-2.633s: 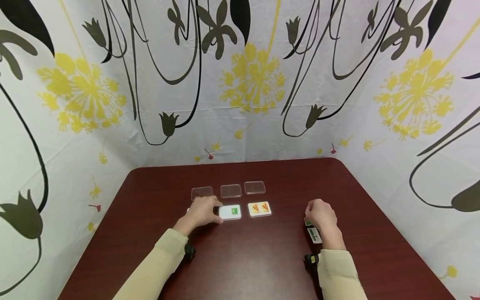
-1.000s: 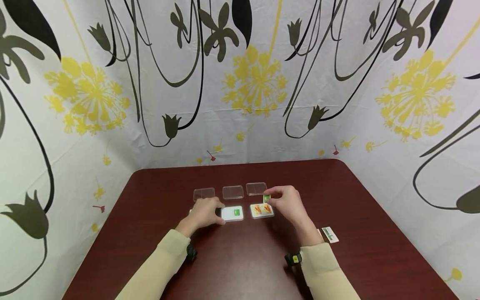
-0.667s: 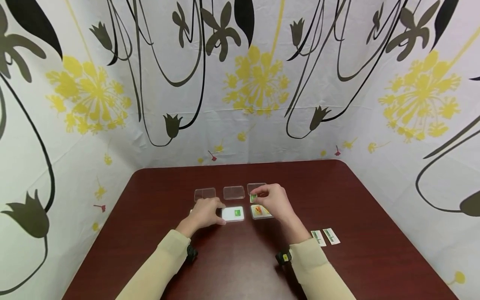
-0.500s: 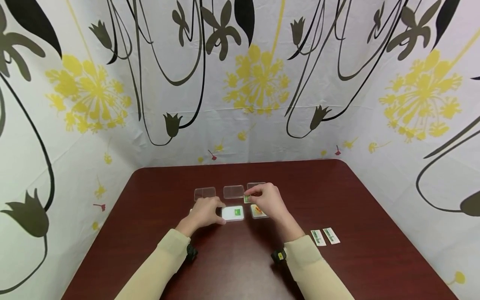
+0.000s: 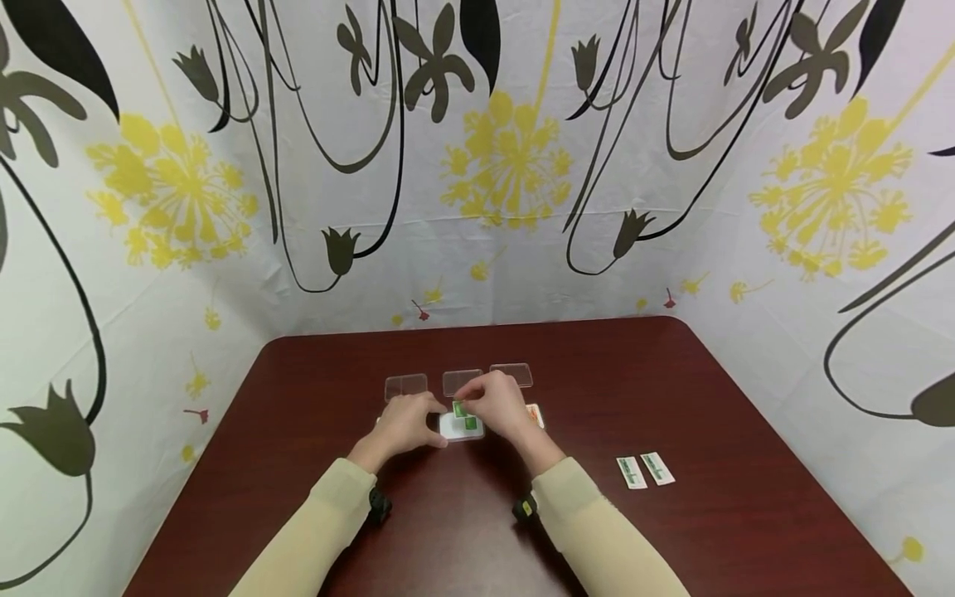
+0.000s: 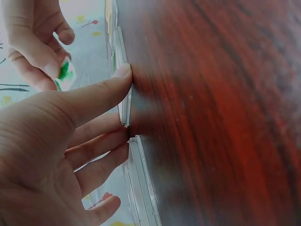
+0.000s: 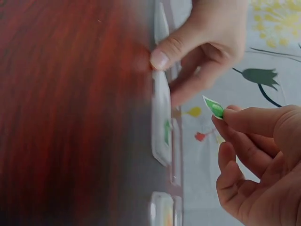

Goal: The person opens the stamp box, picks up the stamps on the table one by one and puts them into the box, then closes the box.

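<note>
- Spreading across the back and sides, the cloth (image 5: pixel 507 170) bounds sideways and far reach.
- Table (image 5: pixel 448 535): dark and glossy, probably slippery under flat plastic. Its far edge runs behind the lids, so the easier room for moving seems to be nearside and overhead.
- Left hand (image 5: pixel 406 423): holds the middle case at its left end, thumb at the near edge, fingers along the far side.
- Right hand (image 5: pixel 498 406): thumb and fingertip pinch the green card by an edge; the other fingers are bent and hold nothing. It hides part of the right case (image 5: pixel 535 414) from the head view.
- Middle case (image 5: pixel 451 429): flat on the table, likely light, stiff and apt to slide; best held by opposite edges. Only a narrow gap parts it from the left case (image 6: pixel 143 183).
- Lids (image 5: pixel 405 385): three, clear, in a row behind the cases; probably thin and crackable, to be taken by the rims.
- White cards (image 5: pixel 631 473): two, flat, well right of the cases; thin, so a corner offers the likeliest hold.
- Green card (image 7: pixel 215 108): above the middle case, not touching it; surely light, fairly stiff, easily creased.
</note>
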`<state>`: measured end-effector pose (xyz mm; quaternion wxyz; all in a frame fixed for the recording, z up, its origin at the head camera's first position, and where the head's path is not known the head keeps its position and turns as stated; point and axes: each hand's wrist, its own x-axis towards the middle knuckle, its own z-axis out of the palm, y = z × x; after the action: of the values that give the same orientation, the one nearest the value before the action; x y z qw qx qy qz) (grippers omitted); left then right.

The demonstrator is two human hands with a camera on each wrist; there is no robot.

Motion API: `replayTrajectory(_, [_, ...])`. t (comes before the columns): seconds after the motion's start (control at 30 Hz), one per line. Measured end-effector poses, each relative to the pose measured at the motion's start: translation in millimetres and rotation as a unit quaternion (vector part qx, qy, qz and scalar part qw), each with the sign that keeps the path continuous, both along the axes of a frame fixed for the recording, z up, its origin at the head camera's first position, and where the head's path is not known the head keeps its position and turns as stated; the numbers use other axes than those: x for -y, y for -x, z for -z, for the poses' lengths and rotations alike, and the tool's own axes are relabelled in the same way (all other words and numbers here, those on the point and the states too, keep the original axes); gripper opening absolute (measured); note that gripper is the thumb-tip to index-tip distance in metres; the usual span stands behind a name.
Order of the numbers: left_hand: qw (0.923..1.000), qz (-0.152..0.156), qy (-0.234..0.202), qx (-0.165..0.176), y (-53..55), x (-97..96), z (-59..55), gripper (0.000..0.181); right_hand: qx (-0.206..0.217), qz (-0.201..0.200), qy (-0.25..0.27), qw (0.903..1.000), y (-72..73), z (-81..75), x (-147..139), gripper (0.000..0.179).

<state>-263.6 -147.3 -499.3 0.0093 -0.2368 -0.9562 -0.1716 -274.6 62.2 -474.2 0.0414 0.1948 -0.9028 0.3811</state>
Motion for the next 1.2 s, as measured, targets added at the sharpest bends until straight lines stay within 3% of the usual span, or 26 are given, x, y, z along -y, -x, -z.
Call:
replayTrajectory(0.47, [1.0, -0.004, -0.008, -0.004, -0.3, 1.0, 2.5, 0.05, 0.007, 0.084, -0.061, 0.9946, 1.5, 14.2, 20, 0.01])
replayTrajectory(0.83, [1.0, -0.003, -0.004, -0.001, 0.6, -0.8, 1.4, 0.047, -0.005, 0.113, -0.098, 0.9888, -1.0, 17.4, 31, 0.016])
replayTrajectory(1.2, [1.0, 0.0, -0.006, -0.006, 1.0, 0.2, 2.4, 0.046, -0.041, 0.109, -0.131, 0.9845, -3.3, 18.8, 40, 0.019])
